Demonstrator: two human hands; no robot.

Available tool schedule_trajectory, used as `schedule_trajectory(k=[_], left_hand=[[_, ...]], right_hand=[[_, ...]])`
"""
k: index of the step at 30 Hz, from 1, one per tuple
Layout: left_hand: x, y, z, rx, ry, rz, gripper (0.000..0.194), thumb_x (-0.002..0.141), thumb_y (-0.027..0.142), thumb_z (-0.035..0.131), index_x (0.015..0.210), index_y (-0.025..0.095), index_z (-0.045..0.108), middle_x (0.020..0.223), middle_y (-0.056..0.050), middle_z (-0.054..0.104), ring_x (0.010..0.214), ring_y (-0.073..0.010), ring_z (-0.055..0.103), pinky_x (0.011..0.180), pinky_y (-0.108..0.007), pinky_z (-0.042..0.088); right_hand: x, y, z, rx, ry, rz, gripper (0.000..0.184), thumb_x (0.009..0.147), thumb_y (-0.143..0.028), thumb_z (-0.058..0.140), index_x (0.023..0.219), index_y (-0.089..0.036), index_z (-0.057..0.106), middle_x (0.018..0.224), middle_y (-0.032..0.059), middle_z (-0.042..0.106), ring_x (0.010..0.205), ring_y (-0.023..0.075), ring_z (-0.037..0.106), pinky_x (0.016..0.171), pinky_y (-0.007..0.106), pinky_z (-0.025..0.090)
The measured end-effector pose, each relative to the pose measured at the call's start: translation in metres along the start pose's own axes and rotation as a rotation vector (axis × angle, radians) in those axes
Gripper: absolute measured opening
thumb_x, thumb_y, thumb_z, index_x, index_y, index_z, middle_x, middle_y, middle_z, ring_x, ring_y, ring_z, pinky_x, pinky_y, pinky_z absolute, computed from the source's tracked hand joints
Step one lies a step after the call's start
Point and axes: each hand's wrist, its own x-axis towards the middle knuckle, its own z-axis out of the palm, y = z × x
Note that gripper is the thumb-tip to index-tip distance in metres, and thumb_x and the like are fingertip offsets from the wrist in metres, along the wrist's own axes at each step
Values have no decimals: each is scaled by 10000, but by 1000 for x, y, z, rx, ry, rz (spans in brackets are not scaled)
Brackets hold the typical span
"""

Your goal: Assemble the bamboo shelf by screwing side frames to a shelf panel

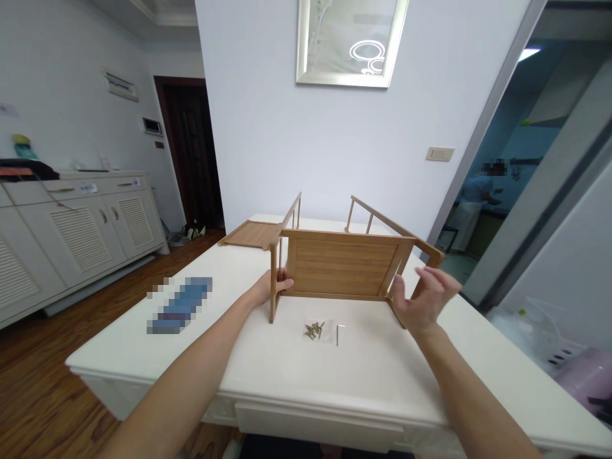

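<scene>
A wooden shelf unit stands on the white table (287,366), made of a slatted panel (342,264) on edge between a left side frame (273,280) and a right side frame (399,228). My left hand (277,285) is closed round the lower left corner, where panel and left frame meet; some fingers are hidden behind the wood. Beside the right frame, my right hand (425,296) is open, thumb and fingers apart; nothing shows in it. In front of the panel lie a clear bag with several brass-coloured screws (314,330) and an L-shaped hex key (338,335).
Another slatted wooden panel (251,234) lies flat at the table's far left. A blurred blue item (182,306) rests on the left part. The wall (325,153) rises behind the table. Through the doorway at right, a person (473,197) stands in another room.
</scene>
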Motion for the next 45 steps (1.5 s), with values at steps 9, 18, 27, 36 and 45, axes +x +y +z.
schedule_trajectory(k=[9,18,27,36,45], left_hand=[[1,3,4,255,69,52,409,670,547,717,685,182,531,603,40,472,601,-127,444,601,-280,374],[3,-3,3,234,99,33,426,664,536,735,652,191,485,559,63,423,553,-105,400,564,-262,325],[-5,12,-9,112,32,-12,421,568,388,828,857,157,626,820,-33,659,753,-184,610,734,-338,490],[-11,25,-10,130,50,-46,395,586,368,824,862,145,649,830,-52,674,773,-195,632,781,-369,495],[-10,17,-10,146,34,-65,437,605,419,822,906,149,656,846,-63,693,781,-212,645,769,-369,509]], right_hand=[[-36,-61,26,499,-736,-101,128,886,-144,515,838,-185,626,746,61,621,727,187,527,662,328,421],[-37,-87,29,754,-1093,90,153,782,-132,597,810,-200,731,824,57,676,842,206,592,798,351,470],[-18,-108,38,712,-1488,157,358,569,13,532,795,-186,725,772,23,711,684,155,599,594,228,413],[-38,-97,33,732,-1442,270,226,731,-59,542,853,-163,702,677,7,652,588,115,534,578,221,391],[-35,-101,31,720,-1338,224,259,843,-82,496,986,-153,701,919,79,706,756,158,608,730,267,461]])
